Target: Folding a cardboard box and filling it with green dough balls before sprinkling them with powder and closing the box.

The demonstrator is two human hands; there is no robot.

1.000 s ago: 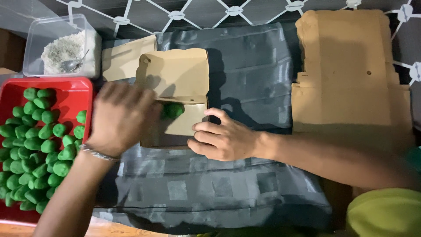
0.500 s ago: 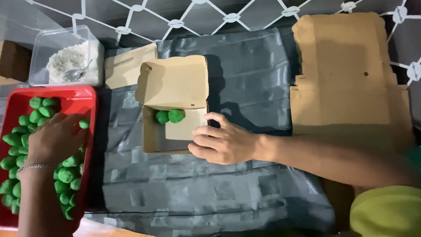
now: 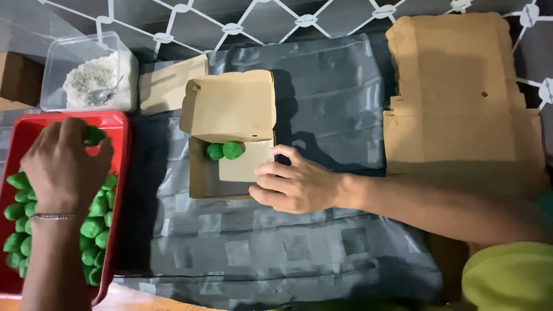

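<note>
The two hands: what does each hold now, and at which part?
The left hand grips one green ball between its fingertips, over the red tray. The right hand only rests against the right edge of the open cardboard box, gripping nothing.

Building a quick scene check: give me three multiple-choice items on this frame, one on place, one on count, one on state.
1. Where is the left hand?
A. over the red tray
B. on the flat cardboard stack
C. inside the clear tub

2. How many green balls lie in the open box?
A. none
B. two
C. five

3. What is the right hand doing?
A. lifting a spoon
B. resting on the box's edge
C. pressing the lid shut

Answers: 1 A, it sits among the balls in the tray. 2 B, two lie side by side under the raised lid. 3 B, its fingers lie on the box's right side.
</note>
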